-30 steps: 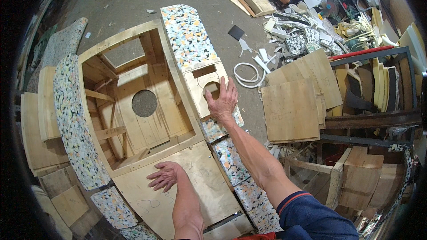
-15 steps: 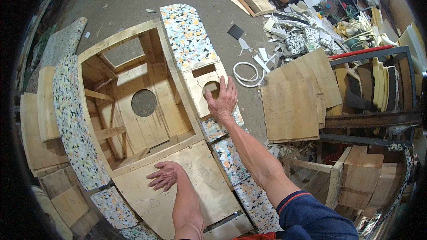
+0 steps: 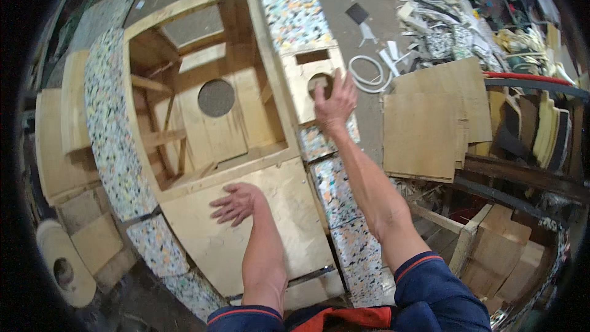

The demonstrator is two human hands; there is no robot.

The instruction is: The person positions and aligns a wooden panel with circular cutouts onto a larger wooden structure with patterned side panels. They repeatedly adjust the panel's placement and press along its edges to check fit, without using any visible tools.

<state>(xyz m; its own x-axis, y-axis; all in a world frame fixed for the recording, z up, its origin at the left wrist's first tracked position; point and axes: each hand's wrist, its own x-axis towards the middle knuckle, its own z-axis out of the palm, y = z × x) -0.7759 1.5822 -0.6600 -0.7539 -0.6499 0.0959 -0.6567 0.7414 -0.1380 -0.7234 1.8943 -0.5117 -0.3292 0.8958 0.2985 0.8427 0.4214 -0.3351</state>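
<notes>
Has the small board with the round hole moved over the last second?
No, not noticeably: against the open wooden box, the small board lies in about the same place along its right side. The whole view has shifted.

The pale rectangular wooden box frame (image 3: 230, 172) looks planed but unvarnished, its grain showing on the inner walls. The flat tan plywood panel (image 3: 283, 233) is smoother, with a soft sheen. The small cream plywood plate with a slot and a round hole (image 3: 301, 93) looks dry and matt. The long right-hand strip of multicoloured speckled foam (image 3: 295, 12) and its curved left-hand counterpart of speckled foam (image 3: 117, 126) are matt and mottled. The brown stacked plywood sheets (image 3: 421, 138) are dull, the grey floor (image 3: 369, 132) matt, and the dark blue red-trimmed sleeve (image 3: 439, 289) soft cloth
</notes>
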